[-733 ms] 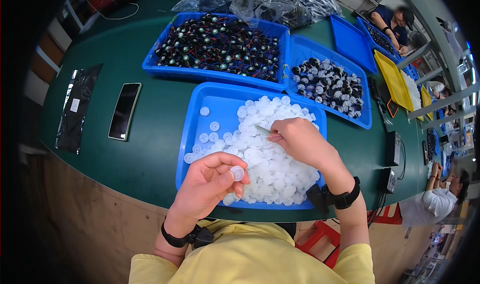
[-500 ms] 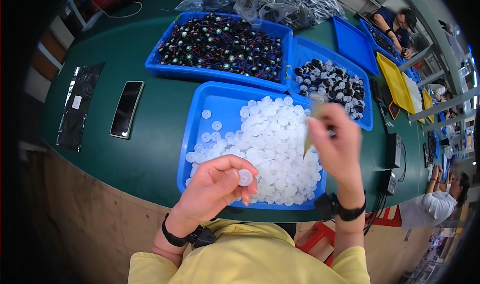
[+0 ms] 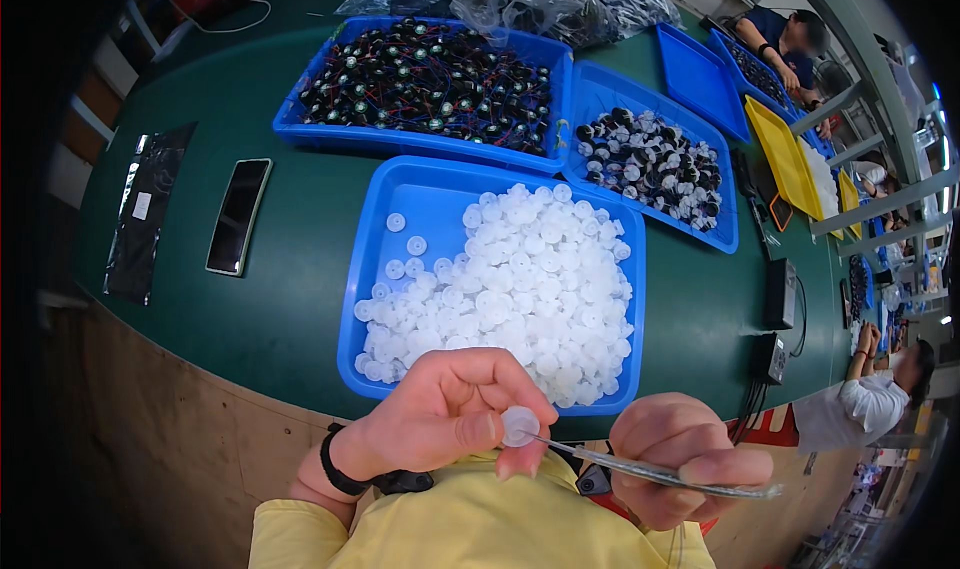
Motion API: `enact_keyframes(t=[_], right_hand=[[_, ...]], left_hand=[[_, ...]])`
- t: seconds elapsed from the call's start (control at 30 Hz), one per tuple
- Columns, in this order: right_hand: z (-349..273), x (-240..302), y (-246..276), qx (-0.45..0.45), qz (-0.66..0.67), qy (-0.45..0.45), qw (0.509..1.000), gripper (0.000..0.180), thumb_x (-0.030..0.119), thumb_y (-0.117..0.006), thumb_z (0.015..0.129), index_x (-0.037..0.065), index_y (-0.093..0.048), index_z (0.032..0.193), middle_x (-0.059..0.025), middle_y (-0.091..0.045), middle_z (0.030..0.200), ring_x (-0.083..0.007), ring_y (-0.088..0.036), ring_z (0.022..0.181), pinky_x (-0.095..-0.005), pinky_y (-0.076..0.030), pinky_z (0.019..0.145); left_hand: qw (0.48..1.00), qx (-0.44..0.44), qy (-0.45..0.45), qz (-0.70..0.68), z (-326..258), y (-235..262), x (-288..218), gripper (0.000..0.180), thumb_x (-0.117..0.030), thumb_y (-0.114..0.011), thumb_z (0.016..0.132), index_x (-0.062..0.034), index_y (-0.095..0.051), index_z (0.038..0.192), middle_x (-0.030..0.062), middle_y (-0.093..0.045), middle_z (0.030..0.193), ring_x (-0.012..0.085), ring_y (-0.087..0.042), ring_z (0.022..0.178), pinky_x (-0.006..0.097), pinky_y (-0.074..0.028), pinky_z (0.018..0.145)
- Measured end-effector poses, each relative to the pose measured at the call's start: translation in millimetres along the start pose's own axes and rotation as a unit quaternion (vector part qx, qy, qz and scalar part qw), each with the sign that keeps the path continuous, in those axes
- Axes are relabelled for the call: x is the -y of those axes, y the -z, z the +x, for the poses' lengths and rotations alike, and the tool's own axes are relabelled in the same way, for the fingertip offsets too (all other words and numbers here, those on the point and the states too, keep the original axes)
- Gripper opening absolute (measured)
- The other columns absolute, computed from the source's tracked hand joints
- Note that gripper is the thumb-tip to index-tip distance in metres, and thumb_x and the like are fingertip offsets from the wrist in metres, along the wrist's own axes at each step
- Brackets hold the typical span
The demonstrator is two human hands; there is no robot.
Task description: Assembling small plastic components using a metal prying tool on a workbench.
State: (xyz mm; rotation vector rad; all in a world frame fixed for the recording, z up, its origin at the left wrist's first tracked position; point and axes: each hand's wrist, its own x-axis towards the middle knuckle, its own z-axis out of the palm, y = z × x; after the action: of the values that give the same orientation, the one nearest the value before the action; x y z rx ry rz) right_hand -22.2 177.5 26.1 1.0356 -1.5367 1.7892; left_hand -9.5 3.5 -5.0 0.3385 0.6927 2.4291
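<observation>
On the green table [image 3: 280, 299], a blue tray [image 3: 420, 194] is sitting heaped with white plastic caps [image 3: 520, 289]. Just below its near edge, the left hand [image 3: 440, 414] is pinching one white cap [image 3: 520, 426] in its grip, while the right hand [image 3: 680, 459] is squeezing thin metal tweezers [image 3: 660, 474], their tip touching that cap.

Surface [image 3: 300, 269]: green, curved front edge.
Near tray [image 3: 400, 184]: blue, white round caps.
Far trays [image 3: 290, 129]: blue, dark wired parts.
Left: black phone [image 3: 238, 216], dark pouch [image 3: 145, 224].
Right: black boxes [image 3: 780, 294].
</observation>
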Motion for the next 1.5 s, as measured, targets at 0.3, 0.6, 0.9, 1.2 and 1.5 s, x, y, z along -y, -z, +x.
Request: enact_keyframes(t=[0.3,0.6,0.9,1.2,1.5], right_hand=[[-4,0,4,0.01,0.053,0.036,0.998,0.028,0.007,-0.059,0.083,-0.003,-0.035,0.093,-0.0105,-0.043,0.057,-0.0203,-0.043,0.04,-0.032,-0.036,0.031],[-9,2,3,0.113,-0.014,0.075,0.991,0.027,0.002,-0.066,0.074,-0.006,-0.043,0.086,-0.0105,-0.046,0.057,-0.0214,-0.044,0.043,-0.0349,-0.043,0.038],[-16,1,12,0.142,0.059,-0.031,0.988,0.018,-0.005,-0.062,0.068,-0.006,-0.05,0.081,-0.0098,-0.045,0.066,-0.0252,-0.049,0.054,-0.036,-0.044,0.045],[28,-5,25,0.103,-0.39,-0.146,0.903,0.016,0.007,-0.062,0.08,0.003,-0.048,0.085,-0.0118,-0.055,0.064,-0.0165,-0.05,0.043,-0.0284,-0.04,0.038],[25,-65,29,0.364,-0.426,-0.237,0.794,0.032,0.011,-0.06,0.08,-0.003,-0.044,0.104,-0.0168,-0.055,0.07,-0.0326,-0.058,0.063,-0.0366,-0.045,0.054]], left_hand=[[0.998,0.026,-0.008,-0.051,-3,4,3,0.028,-0.016,-0.057,0.088,0.0072,-0.051,0.104,0.0169,-0.061,0.083,0.0173,-0.058,0.069,0.027,-0.046,0.06],[0.999,-0.004,0.025,-0.034,-4,10,6,0.025,-0.003,-0.065,0.079,0.0091,-0.055,0.099,0.0184,-0.063,0.083,0.0197,-0.063,0.072,0.028,-0.052,0.065],[0.999,-0.001,0.028,-0.015,-5,6,9,0.021,0.01,-0.065,0.072,0.0097,-0.059,0.092,0.0186,-0.064,0.083,0.0212,-0.064,0.073,0.03,-0.053,0.07],[0.997,-0.072,-0.023,0.005,-12,27,8,0.023,0.001,-0.067,0.074,0.0099,-0.059,0.094,0.0217,-0.063,0.083,0.0215,-0.063,0.07,0.031,-0.052,0.061],[0.99,-0.126,-0.047,0.048,-14,27,0,0.022,-0.006,-0.063,0.08,0.0085,-0.058,0.096,0.0216,-0.063,0.081,0.0185,-0.06,0.067,0.028,-0.05,0.058]])
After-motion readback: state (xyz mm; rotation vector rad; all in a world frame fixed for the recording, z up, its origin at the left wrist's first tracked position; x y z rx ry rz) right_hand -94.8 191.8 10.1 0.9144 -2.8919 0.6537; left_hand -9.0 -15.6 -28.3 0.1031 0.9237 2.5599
